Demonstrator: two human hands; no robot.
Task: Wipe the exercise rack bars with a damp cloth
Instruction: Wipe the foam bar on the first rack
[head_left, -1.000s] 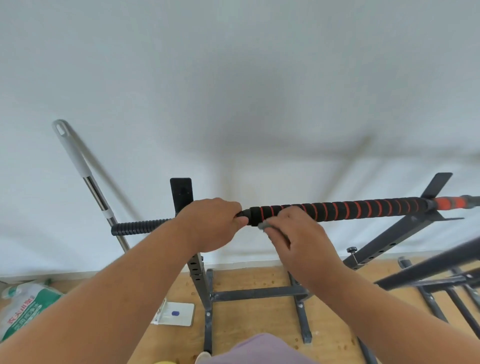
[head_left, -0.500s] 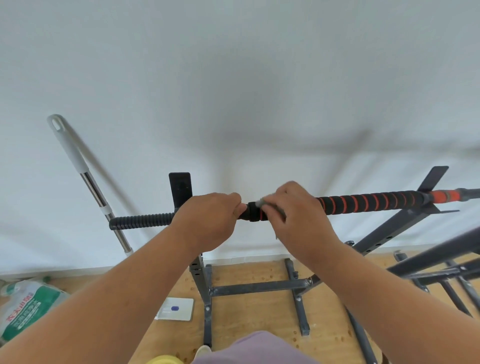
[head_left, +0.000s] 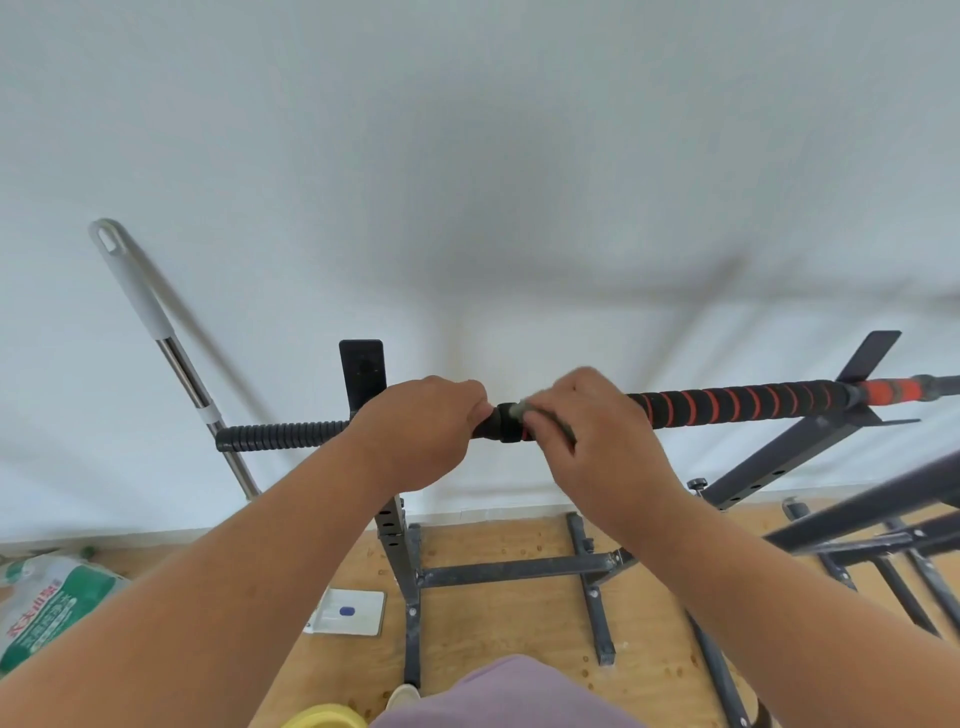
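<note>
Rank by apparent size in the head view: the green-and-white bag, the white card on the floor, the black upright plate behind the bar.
1. green-and-white bag, though cut off by the frame edge.
2. white card and black upright plate: alike, unranked; the plate is partly hidden.

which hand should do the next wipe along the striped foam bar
Right. The right hand already presses the grey cloth onto the striped bar, with the unwiped stretch running off to its side. The left hand is wrapped bare around the bar, seemingly steadying it, so it should probably stay put.
</note>
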